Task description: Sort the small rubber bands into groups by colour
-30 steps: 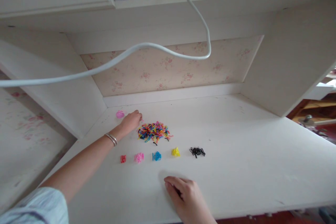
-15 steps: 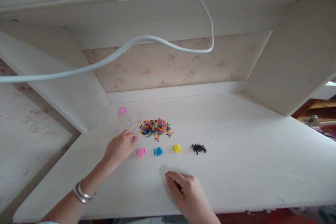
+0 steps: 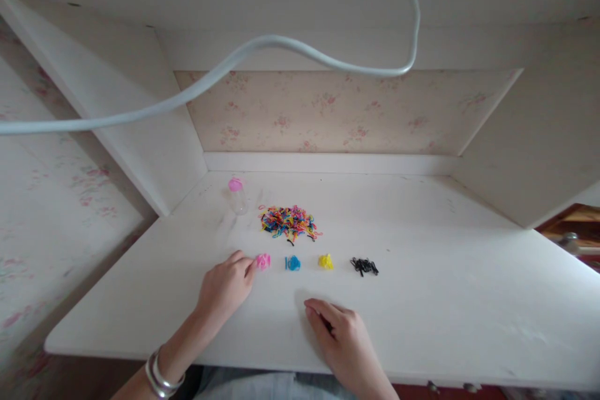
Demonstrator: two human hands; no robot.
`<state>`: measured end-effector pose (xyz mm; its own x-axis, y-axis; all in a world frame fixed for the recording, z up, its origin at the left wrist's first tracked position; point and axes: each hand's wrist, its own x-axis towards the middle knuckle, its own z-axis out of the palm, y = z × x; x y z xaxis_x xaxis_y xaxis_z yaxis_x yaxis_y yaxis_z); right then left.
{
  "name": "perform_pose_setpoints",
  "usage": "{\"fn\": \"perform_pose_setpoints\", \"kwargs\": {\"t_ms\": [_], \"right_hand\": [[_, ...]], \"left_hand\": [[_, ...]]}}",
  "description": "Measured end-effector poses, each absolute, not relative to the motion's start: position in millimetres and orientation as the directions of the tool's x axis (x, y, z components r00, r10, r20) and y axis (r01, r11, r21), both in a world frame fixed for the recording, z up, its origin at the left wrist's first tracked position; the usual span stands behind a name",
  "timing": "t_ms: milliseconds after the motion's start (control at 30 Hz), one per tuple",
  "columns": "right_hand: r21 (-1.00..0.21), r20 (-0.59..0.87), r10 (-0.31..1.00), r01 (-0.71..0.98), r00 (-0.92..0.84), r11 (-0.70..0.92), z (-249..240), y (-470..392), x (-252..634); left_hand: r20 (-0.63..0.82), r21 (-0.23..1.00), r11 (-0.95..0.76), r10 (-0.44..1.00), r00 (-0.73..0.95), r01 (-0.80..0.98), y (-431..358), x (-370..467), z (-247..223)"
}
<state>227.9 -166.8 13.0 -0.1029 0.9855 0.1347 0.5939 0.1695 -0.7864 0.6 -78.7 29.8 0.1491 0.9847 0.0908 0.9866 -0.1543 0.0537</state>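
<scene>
My left hand (image 3: pixel 229 281) has its thumb and forefinger pinched at the left edge of a small pile of pink rubber bands (image 3: pixel 263 261). The pink band in that pinch blends with the pile. To the right, in a row, lie small piles of blue rubber bands (image 3: pixel 293 263), yellow rubber bands (image 3: pixel 325 261) and black rubber bands (image 3: pixel 364 267). Behind them is a larger heap of mixed-colour rubber bands (image 3: pixel 288 222). My right hand (image 3: pixel 340 331) rests on the white tabletop (image 3: pixel 431 306), fingers curled in, with nothing visible in it.
A clear bottle with a pink cap (image 3: pixel 235 185) lies behind and left of the mixed heap. A white cable (image 3: pixel 281 42) hangs across the upper view, in front of the shelf. Side panels and a wallpapered back wall (image 3: pixel 328 112) enclose the tabletop.
My left hand has moved from the left edge of the mixed heap toward me to the pink pile, carrying a pink rubber band. My right hand stays put. The camera view has shifted.
</scene>
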Motion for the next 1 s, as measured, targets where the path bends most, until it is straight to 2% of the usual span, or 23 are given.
{"fn": "perform_pose_setpoints", "kwargs": {"t_ms": [400, 733, 900, 1000], "right_hand": [[-0.799, 0.103, 0.989, 0.582, -0.108, 0.147, 14, -166, 228], [-0.792, 0.113, 0.987, 0.589, -0.113, 0.158, 14, -166, 228], [-0.792, 0.101, 0.989, 0.592, -0.109, 0.146, 17, -166, 226], [-0.792, 0.062, 0.994, 0.602, -0.094, 0.107, 19, -164, 225]], "left_hand": [[0.052, 0.024, -0.190, 0.981, 0.189, 0.981, -73, -10, 29], [0.068, 0.135, -0.244, 0.969, 0.236, 0.960, -71, -7, 28], [0.158, 0.155, -0.242, 0.963, 0.218, 0.958, -81, -12, 24], [0.254, 0.227, -0.282, 0.941, 0.223, 0.932, -95, -15, 15]]}}
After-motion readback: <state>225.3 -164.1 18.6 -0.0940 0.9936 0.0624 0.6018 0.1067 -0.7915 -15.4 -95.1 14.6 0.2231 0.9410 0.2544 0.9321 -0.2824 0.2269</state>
